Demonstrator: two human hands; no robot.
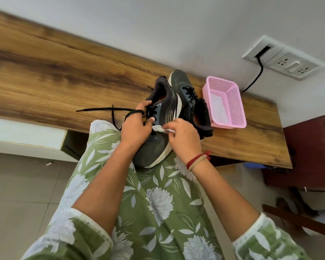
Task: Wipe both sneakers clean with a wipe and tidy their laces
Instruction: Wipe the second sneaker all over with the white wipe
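Two dark sneakers with white soles are in front of me, and they point opposite ways. The near sneaker (159, 145) is between my hands. Its long axis runs from the toe, which points back at me and sits below my wrists over the edge of the table (45, 72), up to the heel collar beyond my left fingertips. My left hand (137, 124) grips it from above at the lacing, with the fingers curled round the laces (131, 111). One loop of lace passes over my fingers, and the loose ends trail out across the wood to the left of that hand.

My right hand (184, 136) pinches a crumpled white wipe (159, 127) between thumb and fingertips and holds it against the upper, just beside my left thumb. Red and tan threads (197, 160) circle my right wrist.

The far sneaker (184, 87) lies on the table beyond my right hand. Its toe points away towards the wall, its open heel collar is just past my right knuckles, and it is laced. It sits close beside the near one's heel end.

A pink basket (233, 102) stands to the right of my right hand, near the far sneaker's heel. Something pale lies inside it, but I cannot tell what. Beyond it, a black cable (258, 72) drops from a socket plate (285, 59) on the wall. My green floral dress (158, 203) fills the space under my forearms.
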